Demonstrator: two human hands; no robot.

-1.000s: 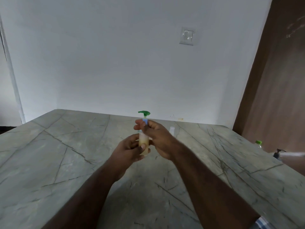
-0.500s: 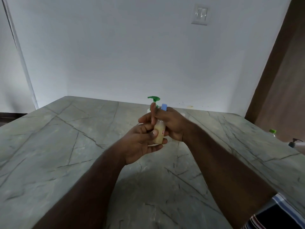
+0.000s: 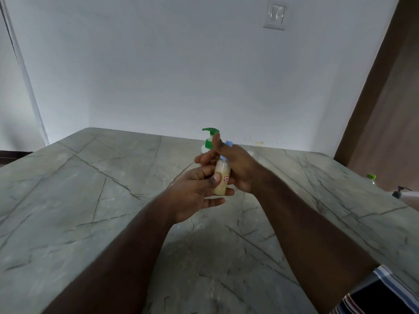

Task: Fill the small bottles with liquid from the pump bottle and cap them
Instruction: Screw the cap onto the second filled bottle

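While both hands (image 3: 238, 168) grip a small bottle (image 3: 222, 177), veined stone counter (image 3: 90, 200) meets white wall (image 3: 158, 75).

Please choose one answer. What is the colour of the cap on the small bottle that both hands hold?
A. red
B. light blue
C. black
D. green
B: the cap on the small bottle is light blue, seen between the fingers of the right hand, while the left hand grips the body of the bottle; green is the colour of the pump bottle behind.
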